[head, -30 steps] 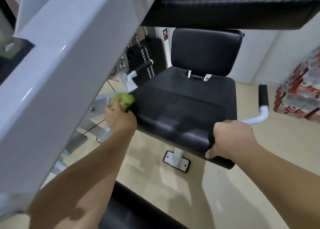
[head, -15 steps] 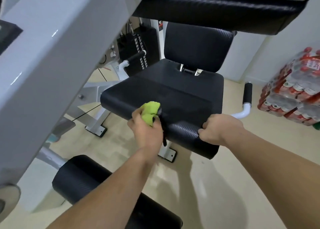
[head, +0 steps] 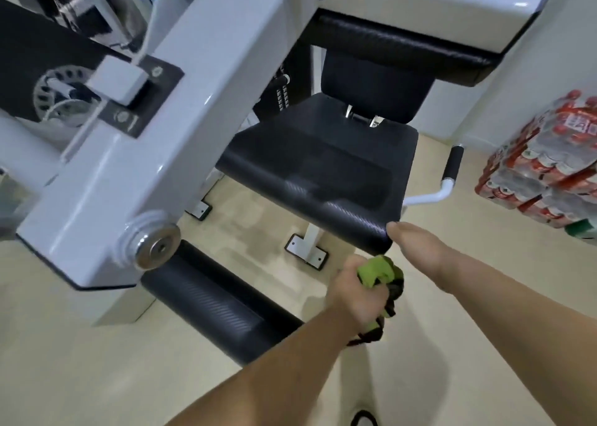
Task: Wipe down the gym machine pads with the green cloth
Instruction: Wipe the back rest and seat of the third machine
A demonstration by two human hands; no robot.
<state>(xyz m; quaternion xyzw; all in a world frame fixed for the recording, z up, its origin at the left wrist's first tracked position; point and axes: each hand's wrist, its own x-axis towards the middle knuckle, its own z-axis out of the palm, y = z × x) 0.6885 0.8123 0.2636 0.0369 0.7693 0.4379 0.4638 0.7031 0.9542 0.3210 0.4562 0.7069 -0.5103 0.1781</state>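
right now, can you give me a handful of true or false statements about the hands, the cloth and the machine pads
1. The left hand is closed around the green cloth. True.
2. The green cloth is pressed flat on the seat pad. False: it is bunched in the hand, below and in front of the seat's front edge, off the pad.
3. The right hand is at the front right corner of the seat pad. True.
4. The roller pad lies on top of the seat. False: it sits low, near the floor, in front of the seat.
5. Shrink-wrapped packs of bottles are stacked at the right. True.
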